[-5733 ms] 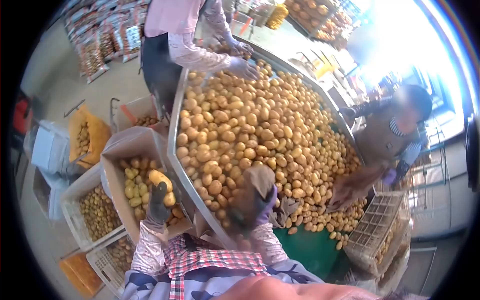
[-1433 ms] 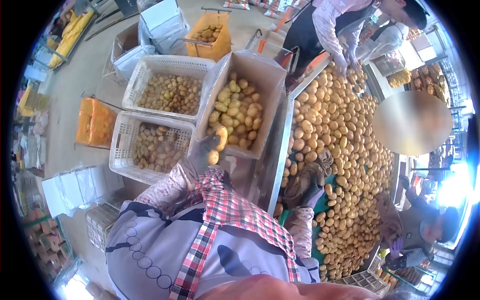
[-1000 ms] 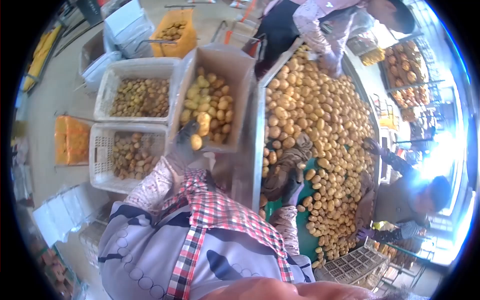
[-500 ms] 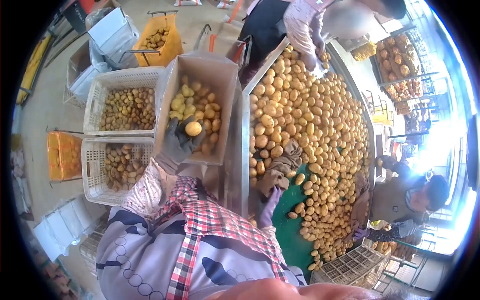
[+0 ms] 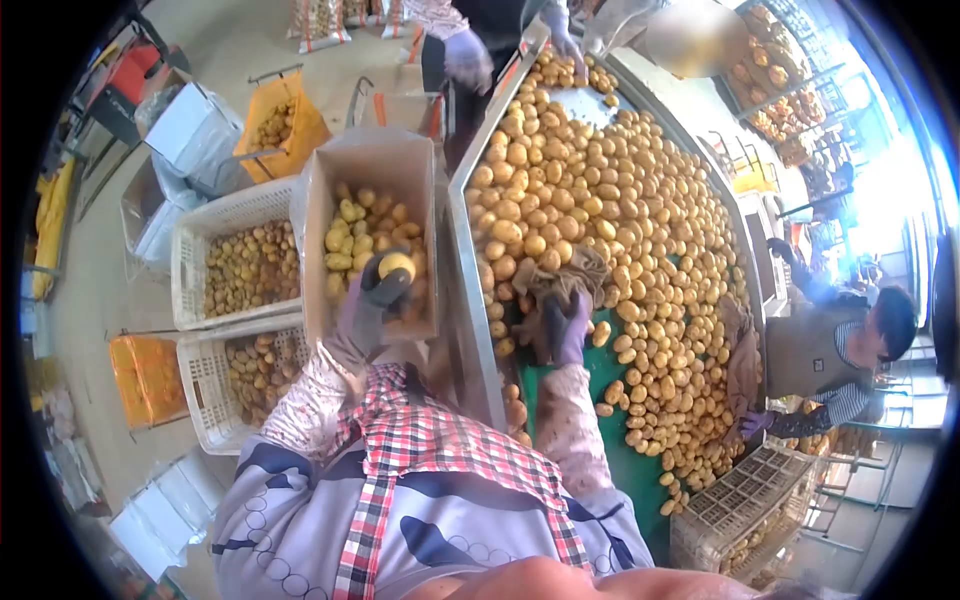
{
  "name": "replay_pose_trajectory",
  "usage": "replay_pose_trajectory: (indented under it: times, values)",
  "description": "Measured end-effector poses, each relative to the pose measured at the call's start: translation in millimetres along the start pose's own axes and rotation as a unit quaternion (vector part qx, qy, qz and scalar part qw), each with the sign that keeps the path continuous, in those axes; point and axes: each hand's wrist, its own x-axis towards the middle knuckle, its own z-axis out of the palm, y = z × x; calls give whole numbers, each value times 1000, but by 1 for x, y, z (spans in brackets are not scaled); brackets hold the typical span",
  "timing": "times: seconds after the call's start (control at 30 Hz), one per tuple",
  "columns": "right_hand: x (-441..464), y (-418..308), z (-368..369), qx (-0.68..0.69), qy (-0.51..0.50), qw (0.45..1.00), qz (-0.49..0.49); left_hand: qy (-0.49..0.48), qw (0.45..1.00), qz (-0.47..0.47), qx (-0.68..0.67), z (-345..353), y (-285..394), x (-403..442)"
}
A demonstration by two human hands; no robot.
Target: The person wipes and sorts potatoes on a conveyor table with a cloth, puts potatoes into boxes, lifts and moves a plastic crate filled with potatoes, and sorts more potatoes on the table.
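Note:
My left hand (image 5: pixel 368 308), in a dark and purple glove, is closed around a potato (image 5: pixel 397 266) above an open cardboard box (image 5: pixel 322 300). Inside that box lie several yellow potatoes (image 5: pixel 350 225). On the sorting table my right hand (image 5: pixel 562 325), gloved the same way, grips a crumpled brown cloth (image 5: pixel 572 272). Its fingertips are partly hidden by the cloth. Many loose potatoes (image 5: pixel 640 190) surround the cloth on the table.
A metal rim (image 5: pixel 462 240) edges the table, which has a green surface (image 5: pixel 600 440). White crates (image 5: pixel 190 270) with smaller potatoes stand left of the box. Another person's gloved hand (image 5: pixel 468 60) is at the top, and a person (image 5: pixel 810 355) stands across the table.
My right hand has moved forward over the table and taken hold of the brown cloth. My left hand still holds a potato over the box. The view has shifted a little.

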Motion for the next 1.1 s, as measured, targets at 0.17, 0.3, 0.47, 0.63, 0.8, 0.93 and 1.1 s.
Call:
replay_pose_trajectory:
  times: [0.17,0.3,0.47,0.63,0.8,0.93,1.1]
  values:
    - [-57,-16,-39,391,-13,908,149,60,958,-124,-253,-54,5,-7]
    - [-77,13,-43,253,11,964,86,79,969,-54,-226,-166,3,56]
    - [-72,8,-36,212,-38,972,93,138,906,83,-392,-152,134,147]
    - [-79,-22,-46,401,26,908,119,-67,993,-4,-99,-37,24,169]
    - [-120,-83,-138,394,99,903,137,-353,728,271,522,136,-38,61]
    - [-168,-115,-208,340,265,897,94,-437,518,339,652,205,-99,16]
    - [-245,-22,-283,124,488,864,24,-655,431,360,506,250,-179,-55]
